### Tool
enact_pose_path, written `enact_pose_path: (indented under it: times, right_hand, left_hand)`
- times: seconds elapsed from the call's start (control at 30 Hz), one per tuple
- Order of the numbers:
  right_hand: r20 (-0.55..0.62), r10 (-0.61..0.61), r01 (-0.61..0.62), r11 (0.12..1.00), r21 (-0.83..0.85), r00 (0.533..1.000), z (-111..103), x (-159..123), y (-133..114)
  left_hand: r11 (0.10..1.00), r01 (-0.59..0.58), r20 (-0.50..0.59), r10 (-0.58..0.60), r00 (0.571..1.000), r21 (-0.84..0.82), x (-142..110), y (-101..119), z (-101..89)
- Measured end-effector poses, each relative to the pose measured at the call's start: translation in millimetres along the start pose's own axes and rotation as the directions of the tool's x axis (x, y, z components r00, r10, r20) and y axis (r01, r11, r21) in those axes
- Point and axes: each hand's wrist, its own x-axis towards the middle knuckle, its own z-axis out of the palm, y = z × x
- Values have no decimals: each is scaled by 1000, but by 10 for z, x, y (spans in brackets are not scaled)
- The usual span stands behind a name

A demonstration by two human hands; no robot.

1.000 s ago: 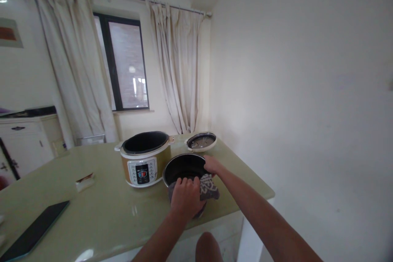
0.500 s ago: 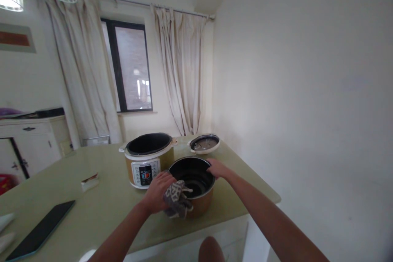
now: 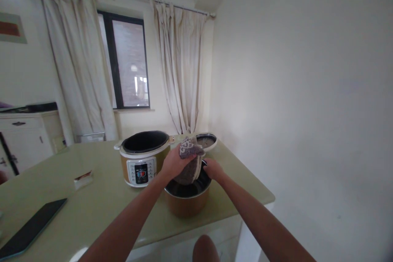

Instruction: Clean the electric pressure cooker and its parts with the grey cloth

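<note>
A dark-lined inner pot (image 3: 188, 206) with a copper-brown outside stands on the table near its front edge. My right hand (image 3: 213, 169) grips the pot's rim on the right side, fingers closed over it. Bunched in my left hand (image 3: 175, 161) is a grey and white patterned cloth (image 3: 190, 150), held above the pot's opening with part of it hanging inside. Just behind and to the left stands the electric pressure cooker (image 3: 142, 163), its top off and its dark inside showing. The round lid (image 3: 208, 142) lies behind the pot, partly hidden by the cloth.
On the left of the pale green table (image 3: 104, 200) lie a dark flat tablet-like slab (image 3: 33, 226) and a small white item (image 3: 83, 179). A wall (image 3: 301, 110) rises on the right. Curtains (image 3: 181, 69) and a window are at the back.
My left hand has lifted the cloth from the pot's left outer side up over its opening. The right hand stays on the rim. The view has shifted slightly.
</note>
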Motion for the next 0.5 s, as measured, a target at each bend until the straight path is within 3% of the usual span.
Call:
enact_pose_path:
  times: [0.07, 0.13, 0.17, 0.2, 0.27, 0.3, 0.37, 0.43, 0.5]
  right_hand:
    - [-13, 19, -19, 1000, 0, 1000, 0, -40, -2]
    - [-47, 52, -53, 999, -7, 998, 5, -77, -4]
    - [-67, 73, -74, 997, -10, 995, 3, -93, -7]
    - [-92, 87, -88, 996, -14, 992, -5, -109, -13]
    - [-169, 68, -75, 996, -37, 983, -44, -134, -36]
    - [-219, 21, -36, 997, -66, 976, -73, -144, -57]
    - [-285, -156, 112, 980, -163, 946, -123, -154, -127]
    - [-179, -353, 304, 919, -250, 918, -119, -144, -238]
    - [111, -444, 457, 853, -252, 889, -21, -105, -391]
  left_hand:
    - [993, -95, 193, 78, 978, 77, 1, -14, 112]
    - [967, -204, 406, 126, 905, 155, -40, -124, 191]
    - [957, -228, 445, 126, 887, 182, -69, -205, 217]
    - [952, -217, 426, 109, 898, 214, -100, -296, 237]
    - [949, -96, 260, 15, 965, 299, -165, -478, 272]
    - [942, -7, 171, -53, 984, 335, -195, -555, 292]
    - [918, 144, 79, -186, 979, 370, -249, -664, 342]
    - [904, 216, 87, -265, 960, 368, -284, -708, 395]
    - [903, 235, 108, -291, 951, 360, -299, -707, 431]
